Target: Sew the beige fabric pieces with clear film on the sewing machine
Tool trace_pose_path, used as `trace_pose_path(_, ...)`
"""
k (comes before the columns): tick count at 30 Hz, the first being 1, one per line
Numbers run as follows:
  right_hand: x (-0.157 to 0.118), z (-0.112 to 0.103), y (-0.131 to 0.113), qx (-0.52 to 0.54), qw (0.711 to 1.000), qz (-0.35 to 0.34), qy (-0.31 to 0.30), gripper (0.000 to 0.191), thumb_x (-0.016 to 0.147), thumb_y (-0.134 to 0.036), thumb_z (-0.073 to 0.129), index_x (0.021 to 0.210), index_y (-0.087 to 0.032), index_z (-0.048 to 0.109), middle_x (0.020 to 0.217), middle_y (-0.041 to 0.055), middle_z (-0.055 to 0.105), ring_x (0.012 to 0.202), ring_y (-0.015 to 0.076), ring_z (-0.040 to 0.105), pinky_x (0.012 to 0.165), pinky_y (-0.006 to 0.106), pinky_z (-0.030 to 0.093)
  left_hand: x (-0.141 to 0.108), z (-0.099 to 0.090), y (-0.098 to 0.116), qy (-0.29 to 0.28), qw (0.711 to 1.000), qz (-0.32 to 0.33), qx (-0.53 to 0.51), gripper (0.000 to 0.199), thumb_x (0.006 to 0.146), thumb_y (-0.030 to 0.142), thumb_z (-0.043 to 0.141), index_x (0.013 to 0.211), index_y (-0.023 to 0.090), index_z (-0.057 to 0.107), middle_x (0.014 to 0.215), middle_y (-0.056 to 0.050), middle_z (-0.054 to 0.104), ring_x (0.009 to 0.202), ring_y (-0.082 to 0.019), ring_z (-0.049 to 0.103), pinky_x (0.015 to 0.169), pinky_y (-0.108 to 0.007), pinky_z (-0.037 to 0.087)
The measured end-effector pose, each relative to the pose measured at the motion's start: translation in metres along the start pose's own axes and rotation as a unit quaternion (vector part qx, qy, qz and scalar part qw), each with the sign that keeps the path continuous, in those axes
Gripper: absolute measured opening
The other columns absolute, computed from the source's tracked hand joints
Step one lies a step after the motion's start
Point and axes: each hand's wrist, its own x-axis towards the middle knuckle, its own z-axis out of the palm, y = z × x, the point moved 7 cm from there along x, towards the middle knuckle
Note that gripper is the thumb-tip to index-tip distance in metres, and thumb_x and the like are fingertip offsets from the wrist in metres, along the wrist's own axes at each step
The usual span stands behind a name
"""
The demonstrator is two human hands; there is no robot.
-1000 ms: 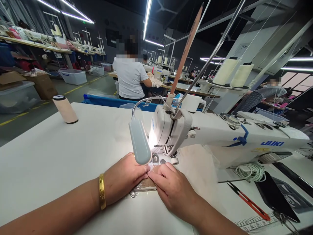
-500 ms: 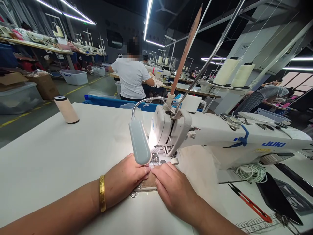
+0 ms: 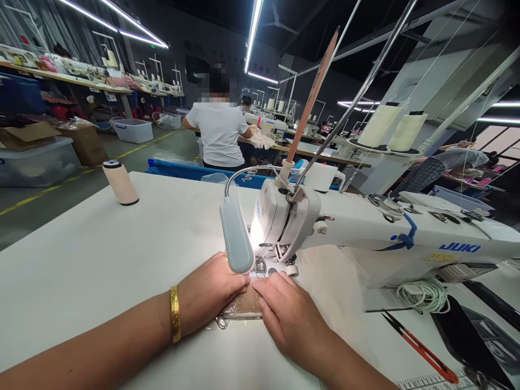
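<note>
The left hand (image 3: 213, 295) and the right hand (image 3: 290, 309) are held close together at the head of the sewing machine (image 3: 345, 216), their fingers bent and bunched and their tips nearly meeting. Whether cloth is pinched in either hand cannot be told, since the fingertips are partly covered by the knuckles and by the grey lamp (image 3: 235, 238). A brown plate (image 3: 247, 306) is partly hidden between the hands. Pale sheer fabric (image 3: 333, 287) is spread just beside the right hand, below the machine's arm, well in from the left edge of the table (image 3: 162, 227). Farther right, a coil of cord (image 3: 422, 295) and red-handled snips (image 3: 426, 352) are laid out. A peach spool (image 3: 121, 184) is stood near the table's far left corner. Beyond the far edge, blue cloth (image 3: 182, 170) is stretched, and a person in a white shirt (image 3: 221, 132) is seen from behind.
</note>
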Motion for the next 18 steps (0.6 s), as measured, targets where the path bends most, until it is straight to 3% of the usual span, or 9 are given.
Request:
trace_pose_path(11, 0.001, -0.019, 0.017, 0.028, 0.995, 0.065, 0.066, 0.019, 0.106, -0.019, 0.043, 0.109, -0.023, 0.062, 0.078, 0.0015, 0.061, 0.069, 0.0221, 0.06, 0.063, 0.034, 0.051, 0.005, 0.002, -0.012, 0.031, 0.999, 0.001, 0.037, 0.026, 0.105, 0.013, 0.047, 0.091, 0.021, 0.067, 0.095, -0.006, 0.075, 0.091, -0.022, 0.07, 0.085, -0.036, 0.055)
trace_pose_path(15, 0.001, -0.024, 0.023, 0.041, 0.992, 0.091, 0.08, 0.02, 0.106, -0.022, 0.045, 0.087, -0.025, 0.051, 0.083, 0.0044, 0.064, 0.083, 0.0252, 0.068, 0.068, 0.036, 0.056, 0.006, 0.001, -0.013, 0.038, 0.999, -0.001, 0.037, 0.025, 0.105, 0.013, 0.047, 0.093, 0.021, 0.067, 0.097, -0.006, 0.075, 0.093, -0.023, 0.07, 0.084, -0.035, 0.056)
trace_pose_path(18, 0.0, -0.023, 0.022, 0.078, 0.99, 0.081, 0.081, 0.02, 0.105, -0.022, 0.045, 0.086, -0.026, 0.047, 0.085, 0.0045, 0.064, 0.092, 0.0258, 0.07, 0.075, 0.037, 0.058, 0.007, 0.0, -0.011, 0.04, 0.999, 0.003, 0.035, 0.027, 0.107, 0.015, 0.045, 0.094, 0.021, 0.068, 0.097, -0.006, 0.076, 0.093, -0.023, 0.071, 0.083, -0.035, 0.057)
